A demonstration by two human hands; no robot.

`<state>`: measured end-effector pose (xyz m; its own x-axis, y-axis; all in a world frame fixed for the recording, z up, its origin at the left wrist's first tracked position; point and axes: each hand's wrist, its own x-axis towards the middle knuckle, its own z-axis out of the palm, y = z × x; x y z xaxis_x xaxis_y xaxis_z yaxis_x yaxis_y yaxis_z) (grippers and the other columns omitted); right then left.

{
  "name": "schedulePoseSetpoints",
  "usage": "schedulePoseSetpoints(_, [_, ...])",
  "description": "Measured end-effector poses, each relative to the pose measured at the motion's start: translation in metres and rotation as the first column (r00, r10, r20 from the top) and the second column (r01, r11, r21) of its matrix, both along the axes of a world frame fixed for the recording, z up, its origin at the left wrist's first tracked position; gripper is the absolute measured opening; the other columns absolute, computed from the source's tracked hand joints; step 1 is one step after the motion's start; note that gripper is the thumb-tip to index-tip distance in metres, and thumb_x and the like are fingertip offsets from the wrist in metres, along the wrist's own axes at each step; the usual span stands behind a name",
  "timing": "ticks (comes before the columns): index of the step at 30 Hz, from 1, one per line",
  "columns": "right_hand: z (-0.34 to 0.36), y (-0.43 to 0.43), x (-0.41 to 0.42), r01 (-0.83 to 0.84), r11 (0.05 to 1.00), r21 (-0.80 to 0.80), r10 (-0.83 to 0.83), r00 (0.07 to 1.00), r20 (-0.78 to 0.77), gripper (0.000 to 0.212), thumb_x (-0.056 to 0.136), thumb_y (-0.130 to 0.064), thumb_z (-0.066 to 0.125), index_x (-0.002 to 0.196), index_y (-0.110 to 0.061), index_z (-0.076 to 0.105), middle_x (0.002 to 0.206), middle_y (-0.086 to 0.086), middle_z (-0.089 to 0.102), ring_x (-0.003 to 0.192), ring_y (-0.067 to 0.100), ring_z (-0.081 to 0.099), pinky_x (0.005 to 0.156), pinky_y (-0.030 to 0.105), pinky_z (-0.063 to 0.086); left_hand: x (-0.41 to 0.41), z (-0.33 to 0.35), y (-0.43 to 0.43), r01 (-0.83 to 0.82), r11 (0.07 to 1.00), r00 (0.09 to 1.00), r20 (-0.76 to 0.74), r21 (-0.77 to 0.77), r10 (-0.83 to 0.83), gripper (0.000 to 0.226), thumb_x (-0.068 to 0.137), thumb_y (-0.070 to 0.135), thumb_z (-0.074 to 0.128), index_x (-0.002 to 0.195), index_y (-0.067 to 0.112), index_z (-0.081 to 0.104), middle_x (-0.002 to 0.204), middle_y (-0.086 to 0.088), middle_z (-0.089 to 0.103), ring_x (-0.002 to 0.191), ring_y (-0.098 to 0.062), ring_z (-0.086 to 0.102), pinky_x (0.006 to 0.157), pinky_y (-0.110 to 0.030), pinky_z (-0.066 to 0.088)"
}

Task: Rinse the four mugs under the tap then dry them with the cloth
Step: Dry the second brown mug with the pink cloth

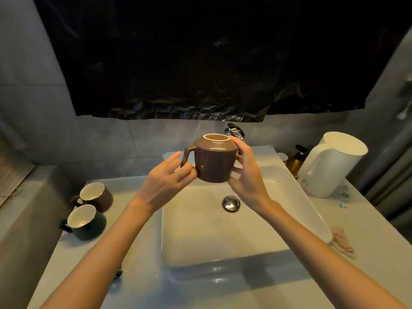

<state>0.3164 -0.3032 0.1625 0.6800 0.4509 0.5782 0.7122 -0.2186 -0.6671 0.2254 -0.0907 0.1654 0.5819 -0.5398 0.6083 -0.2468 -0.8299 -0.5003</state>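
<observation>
Mug [214, 162] hangs inverted over sink [223, 233], tap [234, 130] just behind; left grip [165, 181] pinches its handle [186, 156], right grip [247, 175] wraps its side.

A home bathroom: a white rectangular basin [211, 237] with a chrome drain plug [231, 203] sits on the pale desk [367, 237]. A chrome tap [234, 130] stands at 12 o'clock against grey wall tiles [33, 108]. A pump bottle [295, 162] and white kettle [330, 166] stand at 2 o'clock.
</observation>
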Motion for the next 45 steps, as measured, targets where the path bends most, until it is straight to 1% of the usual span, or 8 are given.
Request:
schedulePoseSetpoints(10, [0.001, -0.036, 0.018, -0.036, 0.998, 0.047, 0.018, 0.938, 0.347, 0.087, 0.073, 0.005, 0.077, 0.142, -0.011, 0.026, 0.151, 0.009, 0.029, 0.142, 0.024, 0.030, 0.101, 0.035, 0.048, 0.003, 0.005, -0.041, -0.050, 0.998, 0.994, 0.102, 0.027, 0.047, 0.020, 0.092, -0.003, 0.043, 0.100, 0.012, 0.053, 0.094, -0.005, 0.043, 0.077, -0.022, 0.044, 0.079, -0.036, 0.052])
schedulePoseSetpoints(17, [-0.004, -0.053, 0.029, -0.089, 0.985, -0.147, 0.077, 0.994, -0.082, 0.077, 0.081, -0.001, 0.070, 0.146, -0.020, 0.034, 0.132, 0.003, 0.054, 0.114, 0.009, 0.052, 0.086, 0.023, 0.055, 0.003, -0.007, -0.075, -0.097, 0.974, 0.981, -0.186, -0.203, 0.059, 0.009, 0.092, 0.023, 0.057, 0.094, 0.016, 0.051, 0.082, -0.002, 0.058, 0.068, -0.018, 0.045, 0.053, -0.028, 0.041])
schedulePoseSetpoints(21, [0.000, -0.065, 0.035, -0.120, 0.958, -0.261, 0.004, 0.914, -0.407, 0.050, 0.094, -0.008, 0.048, 0.140, -0.027, 0.047, 0.120, -0.005, 0.060, 0.107, 0.016, 0.055, 0.089, 0.035, 0.052, 0.003, -0.019, -0.103, -0.246, 0.742, 0.857, -0.498, -0.624, -0.134, 0.031, 0.096, 0.046, 0.036, 0.094, 0.021, 0.055, 0.093, 0.008, 0.055, 0.080, -0.008, 0.042, 0.065, -0.025, 0.042])
schedulePoseSetpoints(26, [0.007, -0.088, 0.032, -0.117, 0.964, -0.239, -0.053, 0.797, -0.602, 0.018, 0.101, -0.025, 0.045, 0.109, -0.021, 0.060, 0.104, 0.004, 0.059, 0.075, 0.018, 0.061, 0.057, 0.024, 0.057, 0.012, -0.004, -0.135, -0.335, 0.364, 0.842, -0.449, -0.869, -0.298, 0.019, 0.097, 0.028, 0.048, 0.084, 0.019, 0.059, 0.077, 0.004, 0.058, 0.073, -0.007, 0.052, 0.065, -0.022, 0.042])
schedulePoseSetpoints(33, [0.009, -0.156, 0.048, -0.096, 0.993, -0.066, 0.023, 0.712, -0.702, 0.049, 0.090, -0.057, 0.042, 0.127, -0.029, 0.057, 0.126, -0.011, 0.055, 0.093, 0.017, 0.068, 0.071, 0.023, 0.057, 0.022, 0.007, -0.167, -0.467, -0.041, 0.823, -0.417, -0.884, -0.385, 0.030, 0.101, 0.030, 0.040, 0.087, 0.010, 0.057, 0.074, 0.006, 0.054, 0.063, -0.002, 0.050, 0.055, -0.011, 0.042])
schedulePoseSetpoints(36, [-0.027, -0.204, 0.062, 0.176, 0.974, -0.145, -0.228, 0.777, -0.587, 0.027, 0.097, -0.037, 0.052, 0.120, -0.026, 0.062, 0.121, -0.007, 0.060, 0.097, 0.011, 0.062, 0.070, 0.017, 0.051, 0.028, 0.000, -0.180, -0.509, -0.118, 0.804, -0.422, -0.853, -0.419, 0.035, 0.100, 0.035, 0.038, 0.077, 0.012, 0.049, 0.069, 0.002, 0.047, 0.067, -0.010, 0.043, 0.063, -0.021, 0.040])
schedulePoseSetpoints(39, [-0.085, -0.253, 0.071, 0.387, 0.872, -0.299, -0.488, 0.642, -0.591, 0.026, 0.098, -0.024, 0.053, 0.123, -0.023, 0.059, 0.122, -0.006, 0.055, 0.104, 0.013, 0.053, 0.077, 0.023, 0.044, 0.033, -0.008, -0.198, -0.550, -0.184, 0.789, -0.434, -0.815, -0.434, 0.036, 0.100, 0.036, 0.039, 0.073, 0.013, 0.048, 0.069, 0.001, 0.048, 0.069, -0.011, 0.046, 0.064, -0.021, 0.042])
schedulePoseSetpoints(45, [-0.178, -0.318, 0.083, 0.332, 0.642, -0.692, -0.726, 0.552, -0.409, 0.047, 0.084, -0.004, 0.053, 0.130, -0.013, 0.056, 0.137, 0.012, 0.051, 0.125, 0.033, 0.047, 0.102, 0.035, 0.035, 0.047, -0.028, -0.222, -0.626, -0.145, 0.724, -0.503, -0.766, -0.472, 0.036, 0.098, 0.038, 0.039, 0.085, 0.014, 0.062, 0.081, 0.001, 0.060, 0.072, -0.011, 0.053, 0.060, -0.016, 0.042])
